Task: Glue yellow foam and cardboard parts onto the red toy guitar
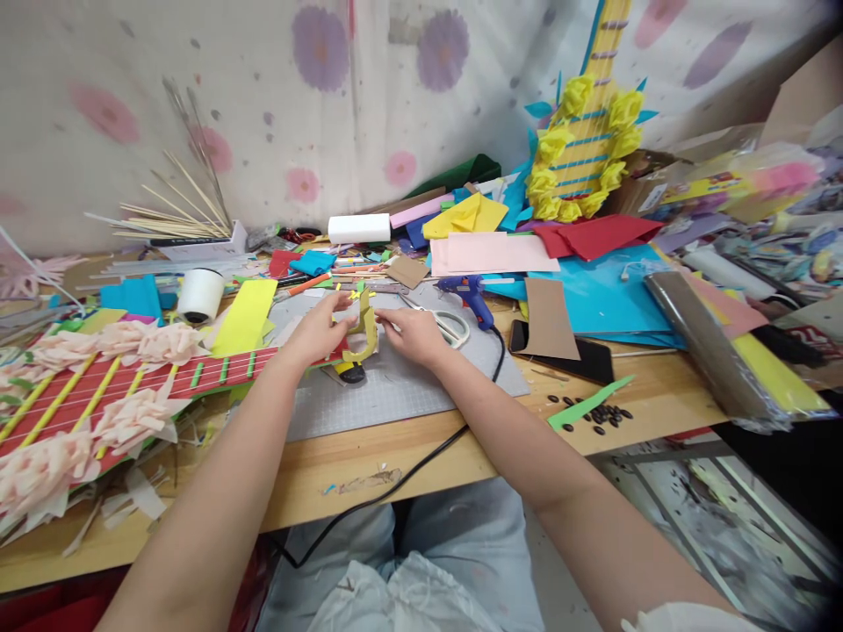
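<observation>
A bent, olive-yellow strip point(370, 332) stands in a curl at the end of a red paper guitar point(263, 362). My left hand point(321, 332) is closed at the strip's left side, above the guitar's neck; its exact hold is partly hidden. From the right, my right hand point(416, 335) pinches the strip's edge with its fingertips. Pale pink paper flowers point(135, 421) and yellow and green bars cover the guitar, which lies across the left of the table. Under the strip is a black and yellow object point(349, 372). Scissors point(451, 329) lie just beyond my right hand.
A grey cutting mat point(395, 404) lies beneath my hands. A blue glue gun point(472, 298) trails a black cable point(421, 463) over the table edge. To the right are a phone point(596, 360), black beads point(599, 417) and paper sheets. A yellow-flowered guitar point(580, 154) leans behind.
</observation>
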